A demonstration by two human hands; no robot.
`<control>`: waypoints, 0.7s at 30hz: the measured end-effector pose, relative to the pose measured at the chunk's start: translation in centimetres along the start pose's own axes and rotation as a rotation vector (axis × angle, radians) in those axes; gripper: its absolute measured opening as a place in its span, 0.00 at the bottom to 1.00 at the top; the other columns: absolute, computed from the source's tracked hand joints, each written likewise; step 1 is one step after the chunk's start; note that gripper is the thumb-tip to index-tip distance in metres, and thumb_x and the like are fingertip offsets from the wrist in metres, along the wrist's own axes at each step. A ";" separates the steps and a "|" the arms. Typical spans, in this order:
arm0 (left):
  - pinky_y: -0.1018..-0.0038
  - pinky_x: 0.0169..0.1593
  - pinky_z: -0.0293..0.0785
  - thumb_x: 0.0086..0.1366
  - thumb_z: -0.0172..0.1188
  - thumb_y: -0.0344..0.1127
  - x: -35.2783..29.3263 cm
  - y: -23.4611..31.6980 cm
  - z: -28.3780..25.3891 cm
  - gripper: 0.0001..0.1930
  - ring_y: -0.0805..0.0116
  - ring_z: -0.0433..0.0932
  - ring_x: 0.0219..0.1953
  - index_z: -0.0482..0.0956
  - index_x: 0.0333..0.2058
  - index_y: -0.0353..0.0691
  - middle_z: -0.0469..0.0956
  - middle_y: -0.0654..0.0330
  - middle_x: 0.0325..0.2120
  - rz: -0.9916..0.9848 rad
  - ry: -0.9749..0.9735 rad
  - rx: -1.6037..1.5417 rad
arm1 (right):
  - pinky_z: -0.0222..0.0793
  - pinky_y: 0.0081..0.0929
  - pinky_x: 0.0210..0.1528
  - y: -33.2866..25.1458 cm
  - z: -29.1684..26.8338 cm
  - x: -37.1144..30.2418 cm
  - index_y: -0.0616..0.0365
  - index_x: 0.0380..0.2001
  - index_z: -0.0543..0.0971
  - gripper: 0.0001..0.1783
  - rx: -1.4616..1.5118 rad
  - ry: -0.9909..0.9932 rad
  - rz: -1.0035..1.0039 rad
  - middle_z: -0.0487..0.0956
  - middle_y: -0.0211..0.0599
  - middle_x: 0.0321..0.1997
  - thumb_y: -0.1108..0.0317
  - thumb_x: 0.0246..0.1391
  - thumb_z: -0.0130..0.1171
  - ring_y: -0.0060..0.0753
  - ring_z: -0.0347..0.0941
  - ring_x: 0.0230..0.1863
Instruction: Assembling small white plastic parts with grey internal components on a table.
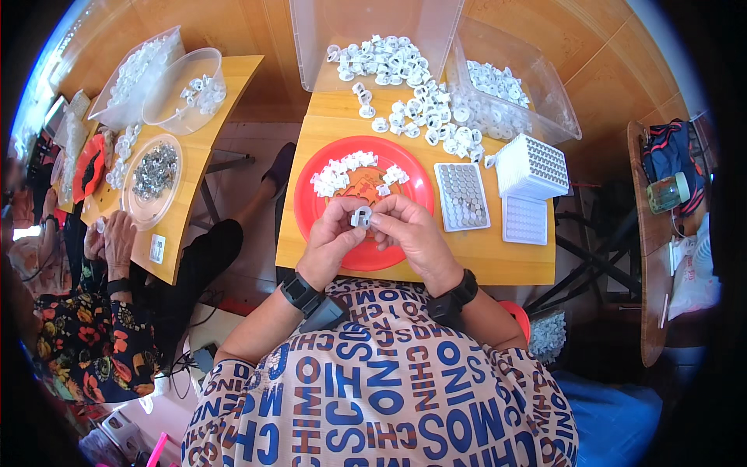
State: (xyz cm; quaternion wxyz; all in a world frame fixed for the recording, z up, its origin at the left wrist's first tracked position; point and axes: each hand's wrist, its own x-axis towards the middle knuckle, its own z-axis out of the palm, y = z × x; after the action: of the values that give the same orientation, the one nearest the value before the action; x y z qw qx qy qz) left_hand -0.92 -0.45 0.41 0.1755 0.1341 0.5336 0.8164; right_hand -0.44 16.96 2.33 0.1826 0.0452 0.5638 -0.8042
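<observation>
We had both hands up over the near edge of the red plate (311,204), working one small white plastic part (360,216) btwn them. Left hand (331,240) pinched it from the left w/ thumb and forefinger, right hand (411,233) closed on it from the right, fingertips meeting at the part. It sat in the air just above the plate, not resting on it. Looked to us like the fitting step (pressing smth into the part, tho what exactly was too small to tell). More white pieces (336,173) lay on the plate's far side, a loose heap of white parts (424,109) beyond it on the wooden table (498,261), and a tray of small metal discs (461,194) just right of the plate. Next move prob called for a steady pinch and square alignment, since the part was tiny & easy to drop
</observation>
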 end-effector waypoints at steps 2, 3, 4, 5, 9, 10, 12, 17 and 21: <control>0.74 0.50 0.71 0.64 0.50 0.24 0.0 0.0 0.1 0.14 0.74 0.72 0.44 0.66 0.49 0.37 0.71 0.62 0.41 0.009 0.010 0.054 | 0.68 0.14 0.30 -0.2 0.0 -0.1 0.58 0.35 0.73 0.06 -0.049 -0.012 -0.037 0.77 0.28 0.31 0.67 0.60 0.56 0.16 0.72 0.29; 0.75 0.50 0.71 0.64 0.50 0.24 0.0 0.1 0.2 0.15 0.74 0.72 0.44 0.66 0.50 0.37 0.71 0.62 0.41 -0.008 0.000 0.037 | 0.68 0.14 0.30 -0.2 -0.1 -0.1 0.58 0.35 0.73 0.06 -0.049 -0.011 -0.038 0.77 0.28 0.31 0.67 0.60 0.56 0.16 0.72 0.29; 0.75 0.50 0.71 0.65 0.50 0.24 0.1 0.1 0.3 0.15 0.74 0.72 0.45 0.66 0.50 0.37 0.71 0.62 0.41 -0.026 -0.010 0.021 | 0.68 0.14 0.30 -0.2 -0.1 -0.1 0.58 0.35 0.73 0.06 -0.056 -0.007 -0.046 0.77 0.29 0.31 0.67 0.60 0.56 0.16 0.72 0.29; 0.75 0.50 0.71 0.65 0.50 0.24 0.1 0.1 0.2 0.15 0.74 0.72 0.45 0.66 0.50 0.37 0.71 0.62 0.41 -0.026 -0.011 0.021 | 0.68 0.14 0.30 -0.2 -0.2 -0.1 0.58 0.35 0.73 0.06 -0.063 -0.004 -0.053 0.77 0.29 0.31 0.68 0.59 0.56 0.16 0.72 0.29; 0.75 0.50 0.71 0.66 0.49 0.24 0.1 -0.3 0.1 0.15 0.74 0.72 0.46 0.67 0.52 0.38 0.71 0.63 0.42 -0.045 -0.041 0.053 | 0.68 0.14 0.30 -0.3 -0.6 -0.1 0.58 0.34 0.73 0.05 -0.082 -0.006 -0.052 0.77 0.29 0.30 0.69 0.59 0.56 0.16 0.72 0.29; 0.75 0.50 0.71 0.66 0.49 0.25 0.1 -0.4 0.1 0.16 0.74 0.72 0.46 0.67 0.52 0.38 0.72 0.63 0.43 -0.042 -0.042 0.077 | 0.68 0.14 0.30 -0.5 -0.7 -0.2 0.59 0.34 0.73 0.05 -0.067 -0.019 -0.067 0.77 0.29 0.30 0.69 0.58 0.56 0.15 0.72 0.28; 0.74 0.49 0.72 0.66 0.49 0.27 0.1 -0.2 0.4 0.15 0.73 0.73 0.45 0.68 0.51 0.37 0.72 0.61 0.42 -0.040 -0.036 0.064 | 0.67 0.13 0.30 -0.7 -0.9 -0.2 0.59 0.34 0.74 0.05 -0.057 -0.027 -0.085 0.77 0.29 0.30 0.70 0.58 0.56 0.15 0.71 0.28; 0.72 0.38 0.76 0.66 0.53 0.41 0.2 -0.9 -0.3 0.13 0.63 0.79 0.34 0.69 0.43 0.37 0.77 0.52 0.36 -0.122 -0.008 -0.338 | 0.67 0.13 0.30 -0.6 -1.2 0.2 0.60 0.35 0.76 0.05 -0.055 -0.087 -0.045 0.77 0.28 0.29 0.71 0.56 0.57 0.14 0.70 0.27; 0.72 0.37 0.76 0.68 0.49 0.36 0.0 -1.2 -0.5 0.10 0.63 0.78 0.32 0.66 0.43 0.38 0.76 0.52 0.35 -0.196 -0.071 -0.450 | 0.68 0.14 0.30 -0.4 -1.2 0.4 0.62 0.35 0.76 0.05 -0.184 -0.093 -0.080 0.78 0.30 0.29 0.72 0.56 0.57 0.15 0.72 0.28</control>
State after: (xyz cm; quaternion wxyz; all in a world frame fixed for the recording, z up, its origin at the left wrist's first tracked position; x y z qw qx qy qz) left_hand -1.01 -0.43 -0.91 0.2981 0.0680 0.3423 0.8885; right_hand -1.14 18.13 2.18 0.1795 -0.0317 0.6276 -0.7569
